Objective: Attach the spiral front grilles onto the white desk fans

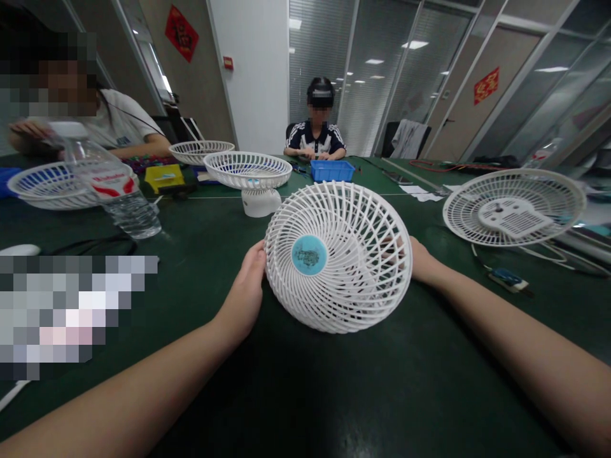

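Observation:
A white round fan guard (344,299) with curved ribs and a blue round badge (309,255) stands tilted in front of me over the dark green table. My left hand (248,283) grips its left rim, with the fingers partly behind it. At the right rim is my right hand (414,257), its fingers reaching behind the ribs and showing only partly through them. Just behind, to the left, a white fan head (248,170) rests face up on its short base.
A water bottle (119,191) and more fan guards lie left; a large guard (515,207) and a small circuit board (508,280) lie right. Beyond are a blue tray (333,170), a yellow box (165,178) and a seated person (316,137). Another person sits at left.

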Demonstrator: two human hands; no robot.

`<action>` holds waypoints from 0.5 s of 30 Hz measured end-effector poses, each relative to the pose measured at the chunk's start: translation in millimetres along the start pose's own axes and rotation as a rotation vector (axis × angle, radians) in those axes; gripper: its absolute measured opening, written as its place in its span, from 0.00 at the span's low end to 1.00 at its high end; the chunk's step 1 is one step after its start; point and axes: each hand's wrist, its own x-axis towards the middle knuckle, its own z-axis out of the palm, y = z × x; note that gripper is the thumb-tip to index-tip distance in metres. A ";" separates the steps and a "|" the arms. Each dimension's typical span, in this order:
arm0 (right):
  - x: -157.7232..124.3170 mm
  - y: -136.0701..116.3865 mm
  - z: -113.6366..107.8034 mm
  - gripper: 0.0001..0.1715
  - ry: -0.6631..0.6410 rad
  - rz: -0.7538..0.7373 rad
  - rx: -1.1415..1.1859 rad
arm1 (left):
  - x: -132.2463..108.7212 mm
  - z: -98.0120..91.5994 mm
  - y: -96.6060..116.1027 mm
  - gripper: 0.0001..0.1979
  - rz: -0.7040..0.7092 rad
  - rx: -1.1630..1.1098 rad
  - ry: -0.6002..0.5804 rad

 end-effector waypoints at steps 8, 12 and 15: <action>14.6 33.9 -4.2 0.18 -0.014 0.215 -0.162 | 0.7 -1.8 0.3 0.24 -0.043 -0.024 -0.035; 19.8 69.3 -24.7 0.17 0.061 0.526 -0.287 | 0.9 -1.9 0.1 0.24 -0.039 -0.017 -0.041; 19.2 89.7 -33.2 0.17 0.125 0.768 -0.342 | 1.1 -2.3 -3.1 0.23 -0.036 -0.015 -0.044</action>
